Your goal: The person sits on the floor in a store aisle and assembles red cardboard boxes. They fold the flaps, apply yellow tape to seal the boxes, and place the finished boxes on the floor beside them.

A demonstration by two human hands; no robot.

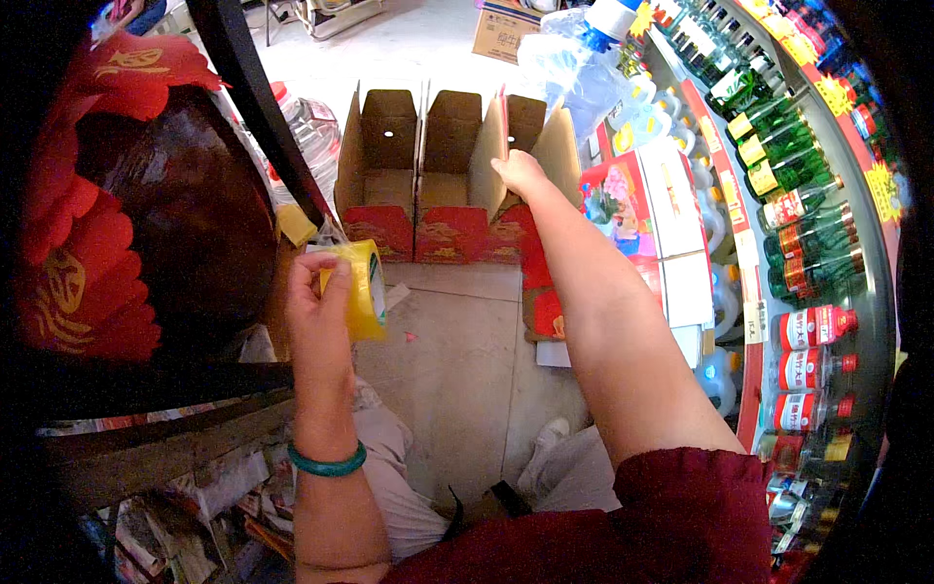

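Observation:
My left hand (316,297) is closed on a roll of yellow packing tape (367,292), held above the floor at centre left. Stretched forward, my right hand (519,175) grips the upper edge of a cardboard panel (489,161), its fingertips partly hidden. That panel belongs to a row of open cardboard boxes with red printed fronts, standing side by side on the floor. The left box (377,234) and the middle box (451,236) show bare brown insides. My right forearm partly covers the right box (525,122).
Shelves of green glass bottles (778,161) and red-labelled bottles (808,329) line the right side. Colourful cartons (623,209) and large plastic jugs (720,380) stand before them. At left are a dark rounded jar (185,204) with red decoration and a black post (263,97).

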